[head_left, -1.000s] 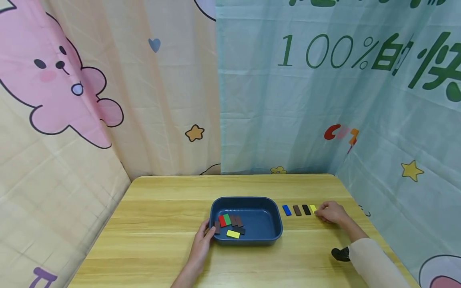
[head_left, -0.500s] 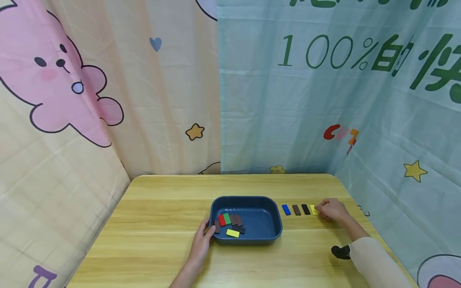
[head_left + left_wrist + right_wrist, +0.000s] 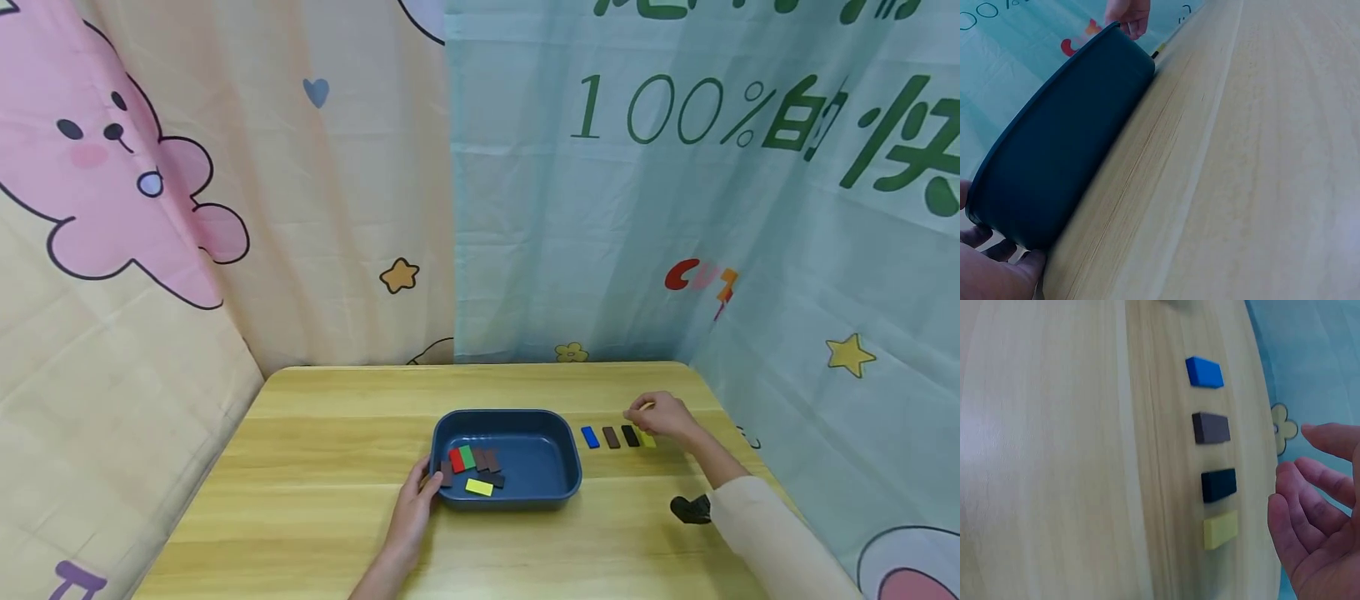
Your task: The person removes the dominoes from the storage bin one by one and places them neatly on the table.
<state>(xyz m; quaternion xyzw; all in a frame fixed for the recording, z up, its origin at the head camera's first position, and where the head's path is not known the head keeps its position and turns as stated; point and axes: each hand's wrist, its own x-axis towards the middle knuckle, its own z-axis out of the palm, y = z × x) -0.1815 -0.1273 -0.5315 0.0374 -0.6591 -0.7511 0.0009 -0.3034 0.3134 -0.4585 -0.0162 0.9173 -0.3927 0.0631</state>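
At the left end of a dark blue rectangular basin (image 3: 510, 505), my left hand (image 3: 409, 512) grips the wall, thumb at the rim and fingers outside. Inside the basin lie a red block (image 3: 457, 461), a green block (image 3: 467, 457), a yellow block (image 3: 479, 487) and several brown and black ones. To its right, a row holds a blue block (image 3: 1205, 372), a brown block (image 3: 1212, 428), a black block (image 3: 1219, 485) and a yellow block (image 3: 1220, 530). My right hand (image 3: 662, 413) hovers over the row's right end, fingers loosely bent and holding nothing.
A light wooden table (image 3: 315, 483) carries everything. Behind it and at the sides hang printed curtains (image 3: 352, 208). A black device (image 3: 691, 509) sits at the right sleeve's cuff.
My right hand has let go of the yellow block at the row's end, then risen and moved left and back. My left hand keeps its hold on the basin.
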